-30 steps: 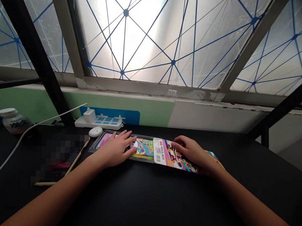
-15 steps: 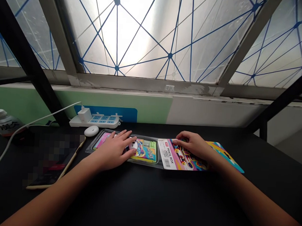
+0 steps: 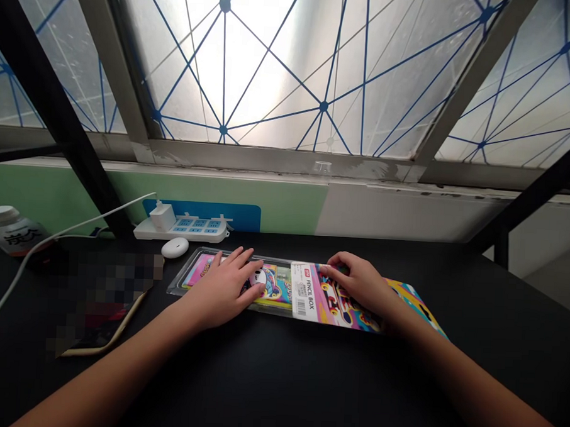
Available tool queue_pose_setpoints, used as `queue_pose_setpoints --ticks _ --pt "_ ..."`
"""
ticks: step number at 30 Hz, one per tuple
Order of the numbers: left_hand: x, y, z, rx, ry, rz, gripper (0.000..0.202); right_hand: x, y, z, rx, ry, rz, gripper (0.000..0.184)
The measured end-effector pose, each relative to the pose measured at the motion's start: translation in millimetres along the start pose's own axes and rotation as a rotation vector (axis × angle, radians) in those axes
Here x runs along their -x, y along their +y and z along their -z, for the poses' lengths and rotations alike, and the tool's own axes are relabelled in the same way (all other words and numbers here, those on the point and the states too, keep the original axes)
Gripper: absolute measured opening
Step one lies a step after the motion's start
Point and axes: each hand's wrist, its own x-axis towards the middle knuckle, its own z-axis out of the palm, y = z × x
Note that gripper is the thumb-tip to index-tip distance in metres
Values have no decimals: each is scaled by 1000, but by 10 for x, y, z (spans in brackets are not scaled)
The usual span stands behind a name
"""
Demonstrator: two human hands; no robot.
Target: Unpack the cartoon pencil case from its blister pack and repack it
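A colourful pencil box lies in a clear plastic tray on the black desk. My left hand rests on it with fingers spread, covering its middle. To the right is a printed cardboard sleeve with a white "PENCIL BOX" label and a barcode, and it overlaps the tray's right end. Thumb and curled fingers of my right hand are closed on the sleeve's far edge, with some fingertips hidden. The forearm hides part of the sleeve's right side.
A white power strip with a plugged-in charger stands by the wall. Near it sits a small white rounded case. At left are a jar, a white cable and a partly blurred dark item with a tan edge.
The cardboard sleeve and my right hand have shifted left, so the sleeve now covers more of the pencil box's right end. My left hand stays flat on the box.
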Motion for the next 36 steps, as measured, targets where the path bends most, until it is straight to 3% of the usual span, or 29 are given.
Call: queue_pose_setpoints --ticks 5,12,16,21,24,28,36 --pt "48 144 2 102 36 -46 55 44 -106 -119 3 -3 59 31" --pt "118 251 137 673 64 -44 49 44 -94 -132 18 -42 56 31" --pt "51 105 230 879 242 1 45 35 -89 -110 21 -74 32 32" --pt "-101 -258 215 895 518 134 37 -4 -25 -22 26 -98 15 35" --pt "-153 -392 108 975 533 219 38 -22 33 46 15 -144 13 39" --pt "-168 -384 3 1109 482 228 41 -20 85 119 6 -211 31 50" --pt "-169 -319 18 1280 548 220 44 -78 -63 9 41 -217 103 48"
